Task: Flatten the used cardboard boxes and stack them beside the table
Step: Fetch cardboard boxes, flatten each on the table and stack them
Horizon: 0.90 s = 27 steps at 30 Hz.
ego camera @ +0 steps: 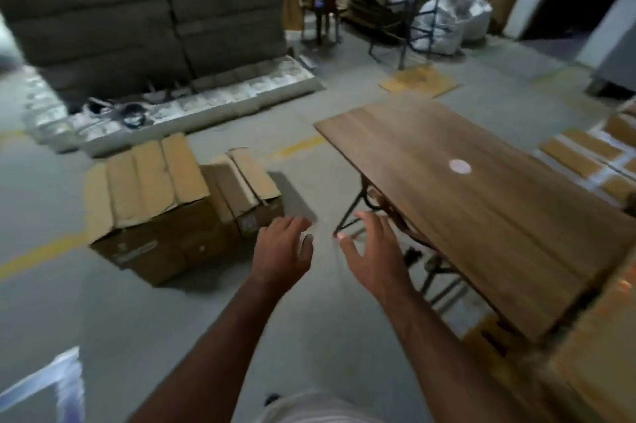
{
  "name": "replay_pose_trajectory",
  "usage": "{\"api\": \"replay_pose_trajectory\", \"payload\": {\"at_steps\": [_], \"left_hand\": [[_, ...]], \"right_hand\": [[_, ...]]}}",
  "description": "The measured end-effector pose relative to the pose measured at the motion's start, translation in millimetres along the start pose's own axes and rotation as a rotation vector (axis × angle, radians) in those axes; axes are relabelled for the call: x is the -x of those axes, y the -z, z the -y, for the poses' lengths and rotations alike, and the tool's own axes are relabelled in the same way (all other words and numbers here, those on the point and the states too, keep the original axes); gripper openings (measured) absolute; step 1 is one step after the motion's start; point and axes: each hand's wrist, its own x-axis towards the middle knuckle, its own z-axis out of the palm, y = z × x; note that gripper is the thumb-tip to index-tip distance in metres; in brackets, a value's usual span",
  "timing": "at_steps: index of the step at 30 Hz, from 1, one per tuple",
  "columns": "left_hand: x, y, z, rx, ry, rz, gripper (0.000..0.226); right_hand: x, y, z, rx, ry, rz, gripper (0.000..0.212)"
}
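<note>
Each grip, left hand [283, 250] and right hand [373, 252], spread empty, near creased cardboard boxes [161, 205] and smooth wooden table [481, 202].

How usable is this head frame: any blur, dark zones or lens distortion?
Head view: motion blur softens everything; both hands, left and right, stay readable; the far wall stack is dim; wide-angle bending warps the table; cardboard boxes stay recognisable.
</note>
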Motion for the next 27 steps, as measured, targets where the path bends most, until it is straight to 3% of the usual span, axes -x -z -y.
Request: {"api": "replay_pose_trajectory", "payload": {"at_steps": [5,12,20,27], "left_hand": [[26.6,60.9,96.6,-0.050,0.247,-0.157,0.016],[41.2,100.1,181.0,-0.077,0.508,-0.293,0.014],[-18.5,84.6,285.6,-0.069,0.637,-0.242,0.017],[-123.4,41.1,438.1,-0.039,0.875,-0.140,0.024]], "right_hand": [[-39.1,-89.0,79.4,-0.018,0.189,0.191,0.069],[-84.7,-174.4,143.5,-0.006,0.282,0.383,0.045],[-177.7,-269.9,147.4,-0.023,0.214,0.518,0.044],[-330.0,-409.5,145.4,-0.001,0.146,0.652,0.044]]}}
